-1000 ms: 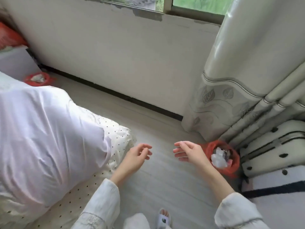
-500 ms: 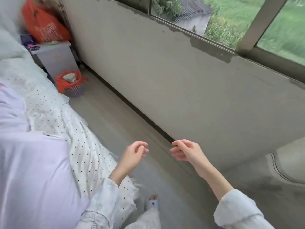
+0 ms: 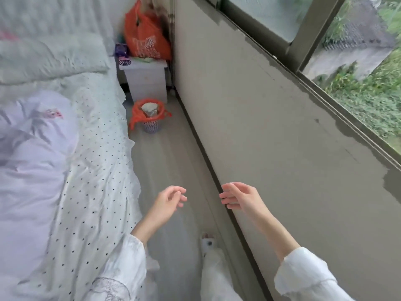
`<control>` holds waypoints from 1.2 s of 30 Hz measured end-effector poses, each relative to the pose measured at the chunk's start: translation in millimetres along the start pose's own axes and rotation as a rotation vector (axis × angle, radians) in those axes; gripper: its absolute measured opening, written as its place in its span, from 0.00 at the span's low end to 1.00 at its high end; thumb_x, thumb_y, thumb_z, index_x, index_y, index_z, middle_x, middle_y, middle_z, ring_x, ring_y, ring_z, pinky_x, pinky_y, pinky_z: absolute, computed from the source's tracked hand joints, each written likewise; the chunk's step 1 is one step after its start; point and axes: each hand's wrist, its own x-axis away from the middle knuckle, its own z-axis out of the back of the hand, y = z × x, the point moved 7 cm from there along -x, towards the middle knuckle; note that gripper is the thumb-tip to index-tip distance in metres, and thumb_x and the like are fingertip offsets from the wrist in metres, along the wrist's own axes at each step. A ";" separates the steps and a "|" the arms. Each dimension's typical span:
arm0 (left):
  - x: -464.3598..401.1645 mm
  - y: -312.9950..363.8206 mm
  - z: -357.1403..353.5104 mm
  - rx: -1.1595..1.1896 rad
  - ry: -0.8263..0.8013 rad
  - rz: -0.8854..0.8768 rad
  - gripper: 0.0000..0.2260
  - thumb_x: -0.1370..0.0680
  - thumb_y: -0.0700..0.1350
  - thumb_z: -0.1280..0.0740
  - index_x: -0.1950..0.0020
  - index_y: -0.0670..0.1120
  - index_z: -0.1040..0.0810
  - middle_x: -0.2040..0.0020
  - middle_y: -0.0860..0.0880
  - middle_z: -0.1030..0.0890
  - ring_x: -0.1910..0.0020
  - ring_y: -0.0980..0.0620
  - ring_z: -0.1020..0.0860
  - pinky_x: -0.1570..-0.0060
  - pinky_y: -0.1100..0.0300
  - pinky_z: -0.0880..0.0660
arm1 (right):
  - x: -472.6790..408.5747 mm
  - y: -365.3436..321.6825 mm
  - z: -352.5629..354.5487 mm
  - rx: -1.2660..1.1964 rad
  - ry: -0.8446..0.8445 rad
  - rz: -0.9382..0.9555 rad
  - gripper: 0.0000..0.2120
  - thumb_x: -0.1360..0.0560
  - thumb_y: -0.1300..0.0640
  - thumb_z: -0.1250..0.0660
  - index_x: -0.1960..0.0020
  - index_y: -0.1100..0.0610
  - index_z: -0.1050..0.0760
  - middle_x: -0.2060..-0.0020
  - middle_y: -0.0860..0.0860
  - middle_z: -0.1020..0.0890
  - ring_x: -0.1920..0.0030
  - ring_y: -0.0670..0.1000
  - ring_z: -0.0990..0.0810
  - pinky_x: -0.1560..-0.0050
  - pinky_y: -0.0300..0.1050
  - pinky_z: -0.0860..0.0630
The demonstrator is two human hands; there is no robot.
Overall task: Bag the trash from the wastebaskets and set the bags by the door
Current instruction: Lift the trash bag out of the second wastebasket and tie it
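Polka-dot bedsheet (image 3: 91, 170), white nightstand (image 3: 145, 81), orange shopping bag (image 3: 145, 38), window (image 3: 347, 51)

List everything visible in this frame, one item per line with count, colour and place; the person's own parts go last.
wastebasket: one, pale lattice, on the floor by the nightstand
bag liner: one, red, draped over the basket rim
trash: crumpled, whitish, inside the liner
nightstand: one, white, far corner
plastic bag: one, orange, on the nightstand
bed: one, white dotted sheet, at left
quilt: one, lilac, on the bed
pillow: one, pale, at the bed's head
window: along the wall at right
left hand: empty, open
right hand: empty, open
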 end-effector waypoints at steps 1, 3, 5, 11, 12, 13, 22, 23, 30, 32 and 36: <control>-24.4 11.3 5.0 0.009 0.037 0.004 0.09 0.20 0.37 0.46 0.48 0.42 0.27 0.60 0.50 0.23 0.63 0.54 0.25 0.70 0.76 0.31 | -27.3 -17.2 1.7 0.009 -0.025 0.007 0.09 0.23 0.58 0.39 0.49 0.58 0.22 0.60 0.52 0.16 0.60 0.50 0.18 0.53 0.43 0.22; -68.6 34.4 14.7 0.030 0.092 0.026 0.09 0.20 0.37 0.46 0.47 0.42 0.27 0.61 0.51 0.23 0.63 0.54 0.25 0.70 0.75 0.31 | -78.3 -52.9 3.4 0.030 -0.074 0.005 0.09 0.24 0.57 0.39 0.49 0.59 0.22 0.60 0.52 0.17 0.59 0.51 0.19 0.54 0.42 0.22; -104.1 56.1 24.2 0.046 0.114 0.049 0.09 0.20 0.38 0.46 0.48 0.43 0.27 0.60 0.51 0.23 0.62 0.54 0.25 0.69 0.75 0.31 | -123.4 -86.6 0.2 0.046 -0.123 -0.004 0.09 0.24 0.57 0.38 0.49 0.59 0.22 0.61 0.53 0.17 0.60 0.51 0.19 0.54 0.42 0.22; -200.0 73.6 88.2 0.114 0.269 0.158 0.09 0.20 0.40 0.46 0.47 0.44 0.27 0.56 0.50 0.22 0.58 0.52 0.23 0.59 0.65 0.29 | -255.3 -171.6 -49.0 0.124 -0.275 -0.002 0.08 0.23 0.57 0.39 0.50 0.59 0.22 0.60 0.55 0.17 0.60 0.52 0.20 0.56 0.41 0.22; -215.5 71.2 100.7 0.120 0.293 0.179 0.09 0.20 0.40 0.46 0.47 0.45 0.26 0.56 0.50 0.21 0.57 0.51 0.23 0.58 0.65 0.29 | -275.3 -181.2 -60.7 0.134 -0.300 -0.008 0.09 0.23 0.57 0.39 0.50 0.60 0.22 0.59 0.55 0.17 0.60 0.52 0.20 0.59 0.38 0.22; -232.2 69.4 112.8 0.127 0.312 0.195 0.10 0.20 0.40 0.46 0.47 0.46 0.26 0.56 0.50 0.21 0.57 0.51 0.23 0.58 0.64 0.28 | -295.7 -189.9 -71.8 0.144 -0.320 -0.016 0.10 0.23 0.58 0.39 0.48 0.61 0.23 0.59 0.56 0.18 0.61 0.52 0.20 0.62 0.36 0.23; -448.5 80.6 242.2 0.156 0.354 0.268 0.11 0.20 0.40 0.47 0.45 0.44 0.26 0.54 0.48 0.21 0.56 0.51 0.23 0.57 0.65 0.27 | -516.6 -282.8 -169.0 0.171 -0.313 -0.073 0.12 0.22 0.58 0.41 0.46 0.63 0.23 0.61 0.55 0.17 0.62 0.51 0.19 0.64 0.35 0.21; -472.1 84.4 256.4 0.154 0.352 0.277 0.11 0.20 0.40 0.47 0.45 0.44 0.26 0.54 0.48 0.21 0.56 0.51 0.23 0.57 0.64 0.27 | -537.8 -293.7 -179.8 0.170 -0.313 -0.088 0.12 0.22 0.58 0.41 0.46 0.62 0.23 0.61 0.54 0.17 0.62 0.51 0.19 0.65 0.35 0.22; -611.0 83.2 312.8 0.204 0.335 0.394 0.10 0.20 0.41 0.46 0.46 0.44 0.26 0.54 0.47 0.21 0.57 0.50 0.23 0.57 0.63 0.27 | -675.5 -345.3 -217.7 0.201 -0.294 -0.164 0.11 0.22 0.56 0.41 0.48 0.60 0.23 0.61 0.54 0.17 0.61 0.51 0.19 0.60 0.39 0.21; -644.9 63.8 315.3 0.218 0.319 0.456 0.10 0.20 0.41 0.46 0.46 0.44 0.26 0.54 0.47 0.21 0.57 0.50 0.23 0.57 0.63 0.27 | -719.1 -343.0 -222.9 0.216 -0.286 -0.201 0.11 0.21 0.57 0.42 0.48 0.60 0.23 0.60 0.55 0.17 0.61 0.52 0.19 0.58 0.41 0.22; -711.7 10.2 312.5 0.275 0.336 0.588 0.08 0.20 0.41 0.45 0.47 0.44 0.26 0.57 0.48 0.21 0.60 0.51 0.24 0.59 0.62 0.27 | -811.9 -320.1 -237.7 0.265 -0.300 -0.265 0.10 0.21 0.57 0.42 0.50 0.58 0.23 0.60 0.54 0.17 0.59 0.52 0.19 0.56 0.42 0.22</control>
